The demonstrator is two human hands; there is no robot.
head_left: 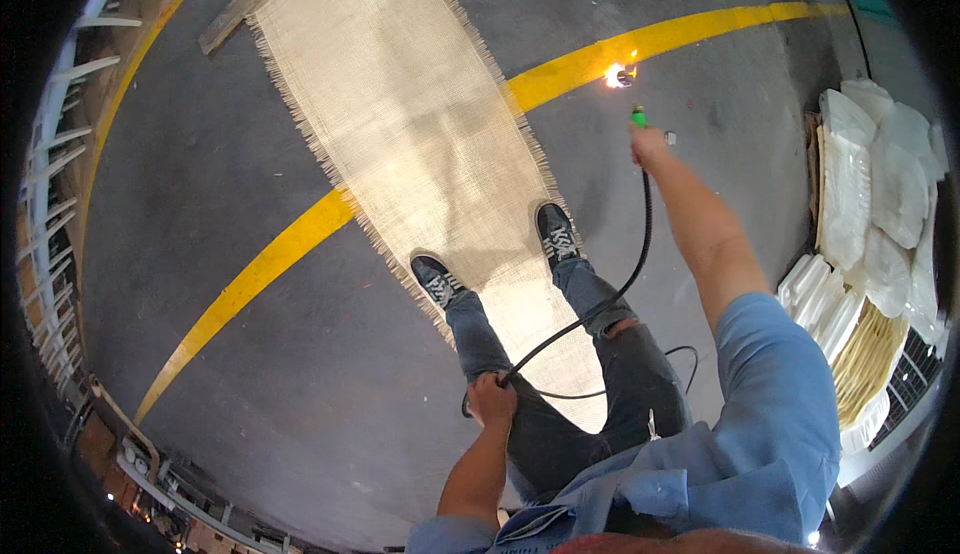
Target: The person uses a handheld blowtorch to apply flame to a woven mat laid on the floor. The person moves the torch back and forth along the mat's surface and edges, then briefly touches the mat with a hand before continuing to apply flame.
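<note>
Careful: your right hand (648, 144) is closed on the lit torch (630, 94), held out far right, and your left hand (492, 397) grips its hose (640, 254). Swing left and the flame could scorch the woven mat (400, 124) underfoot.

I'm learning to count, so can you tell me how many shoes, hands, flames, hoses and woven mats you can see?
Shoes: 2, left shoe and right shoe
Hands: 2, left hand and right hand
Flames: 1, flame
Hoses: 1, black hose
Woven mats: 1, woven mat
Total: 7
</note>
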